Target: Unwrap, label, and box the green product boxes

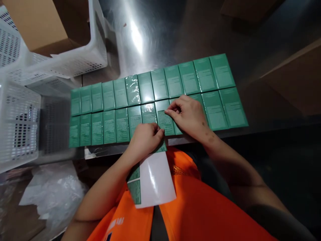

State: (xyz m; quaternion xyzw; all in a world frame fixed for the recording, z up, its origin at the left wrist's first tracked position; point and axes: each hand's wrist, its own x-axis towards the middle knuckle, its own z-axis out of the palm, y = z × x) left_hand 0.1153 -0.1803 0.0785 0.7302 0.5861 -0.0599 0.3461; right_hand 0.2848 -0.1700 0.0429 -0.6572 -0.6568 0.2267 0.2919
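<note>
Nearest you: orange vest [200, 207] filled the bottom of frame, and a sticker sheet [155, 180] hung over the near table edge against it. The sheet was mostly bare white backing, with two green labels left on its left strip.

Your left hand [145, 139] sat at the near edge of the steel table [155, 36], fingers pinched narrow on the sheet's top end. Your right hand [187, 115] lay just beyond and to the right, fingers curled down, tips pressing on a green box [164, 120] in the front row. The hands were nearly touching. Can't tell if a label was under the right fingertips.

The box was flat, dark green, film-wrapped and glossy, with a block of pale fine print on top. It was one of a green box array [157, 98]: two rows packed edge to edge, the front row flush with the table's near edge, so no room on that side.

Left of the array, white perforated crates [20, 124] stood close, with clear plastic wrap [52, 194] below them. Right of the array, bare steel, open.

Behind the back row, bare steel with glare, wide open. Far left, a cardboard box [37, 26] sat in a crate.
</note>
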